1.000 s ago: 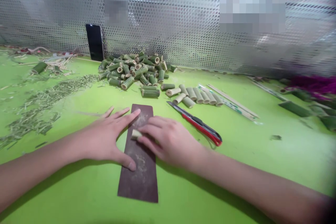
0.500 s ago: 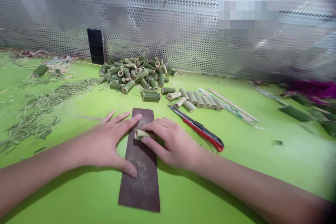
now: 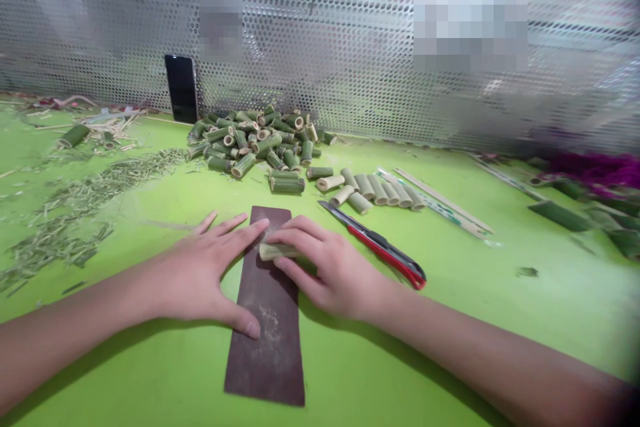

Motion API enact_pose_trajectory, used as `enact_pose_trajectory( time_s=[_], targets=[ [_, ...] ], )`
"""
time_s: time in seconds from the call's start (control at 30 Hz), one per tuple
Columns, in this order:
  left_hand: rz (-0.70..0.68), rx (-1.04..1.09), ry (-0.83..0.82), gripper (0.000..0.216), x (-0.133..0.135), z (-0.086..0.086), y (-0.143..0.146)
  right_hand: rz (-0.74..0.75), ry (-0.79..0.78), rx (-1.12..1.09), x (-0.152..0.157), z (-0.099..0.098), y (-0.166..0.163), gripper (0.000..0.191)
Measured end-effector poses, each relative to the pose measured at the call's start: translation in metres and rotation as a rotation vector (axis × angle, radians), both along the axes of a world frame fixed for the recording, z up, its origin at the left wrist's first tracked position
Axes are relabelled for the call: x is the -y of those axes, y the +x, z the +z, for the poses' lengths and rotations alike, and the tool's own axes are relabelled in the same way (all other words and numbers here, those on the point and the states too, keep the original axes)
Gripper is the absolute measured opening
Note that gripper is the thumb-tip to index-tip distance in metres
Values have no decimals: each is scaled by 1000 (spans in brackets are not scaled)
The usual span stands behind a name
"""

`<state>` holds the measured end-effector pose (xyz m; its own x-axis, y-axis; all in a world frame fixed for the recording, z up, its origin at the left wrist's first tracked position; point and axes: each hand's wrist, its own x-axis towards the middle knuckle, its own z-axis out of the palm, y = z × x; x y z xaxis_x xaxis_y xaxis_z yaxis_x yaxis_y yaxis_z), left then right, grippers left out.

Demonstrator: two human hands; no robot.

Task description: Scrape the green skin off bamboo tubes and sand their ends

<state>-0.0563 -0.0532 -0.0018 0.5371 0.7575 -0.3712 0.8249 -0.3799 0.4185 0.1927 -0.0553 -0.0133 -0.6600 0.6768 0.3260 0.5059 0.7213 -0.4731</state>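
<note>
The left hand (image 3: 200, 267) lies flat with fingers spread, pressing the left edge of a brown sandpaper strip (image 3: 267, 340) on the green counter (image 3: 450, 293). The right hand (image 3: 330, 267) pinches a pale peeled bamboo piece (image 3: 273, 251) lying crosswise on the strip's upper part. A red utility knife (image 3: 380, 247) lies at 2 o'clock from it, and a pile of green bamboo segments (image 3: 255, 137) at 12.

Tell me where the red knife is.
Head view: the red knife lies on the green table, right of the right hand, near the pale bamboo pieces.
</note>
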Motion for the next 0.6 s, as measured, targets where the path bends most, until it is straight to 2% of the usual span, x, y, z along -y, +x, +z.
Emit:
enact_pose_trajectory(
  time_s=[0.2, 0.37, 0.47, 0.6],
  targets=[
    [-2, 13, 15, 136, -1, -6, -3, 93, 101, 42, -4, -7, 5, 23],
    [-7, 23, 20, 135, -1, -7, -3, 132, 153, 40, -6, -7, 7, 14],
    [0, 20, 3, 134, -1, -7, -3, 83, 148, 75, -6, -4, 7, 16],
    [3, 12, -7, 134, -1, -6, -2, -77, 203, 247, 0, 0, 5, 23]
  ],
)
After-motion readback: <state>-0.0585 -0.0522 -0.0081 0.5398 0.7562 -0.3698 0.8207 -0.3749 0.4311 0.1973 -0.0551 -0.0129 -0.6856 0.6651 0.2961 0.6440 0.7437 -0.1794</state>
